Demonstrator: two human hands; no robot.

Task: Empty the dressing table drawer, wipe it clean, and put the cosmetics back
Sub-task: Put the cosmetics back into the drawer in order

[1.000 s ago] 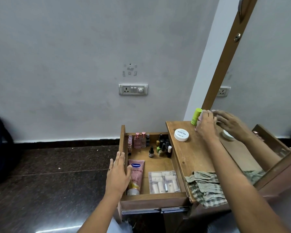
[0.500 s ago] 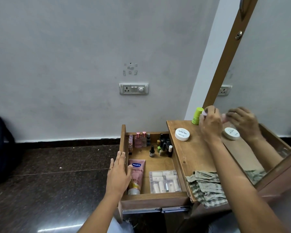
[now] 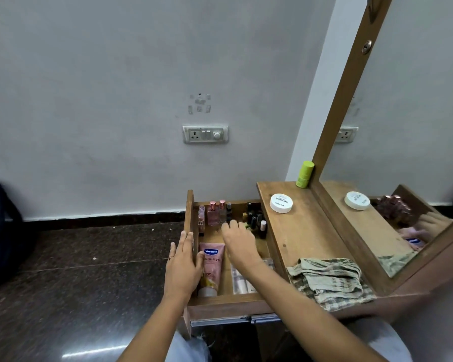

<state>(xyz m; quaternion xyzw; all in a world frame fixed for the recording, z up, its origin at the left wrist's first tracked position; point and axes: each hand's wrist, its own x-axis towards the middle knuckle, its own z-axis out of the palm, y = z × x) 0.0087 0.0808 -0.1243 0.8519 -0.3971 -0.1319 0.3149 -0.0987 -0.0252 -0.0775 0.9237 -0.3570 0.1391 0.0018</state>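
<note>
Right hand (image 3: 239, 242) hovers over the drawer (image 3: 228, 303), fingers (image 3: 232, 226) apart, holding nothing. Nail-polish bottles (image 3: 256, 220) stand upright just beyond the fingertips, rear right. Left hand (image 3: 185, 265) lies flat on the left wall, farther off.

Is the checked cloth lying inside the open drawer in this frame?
No, the checked cloth lies bunched on the table top, to the right of the open drawer and outside it.
</note>
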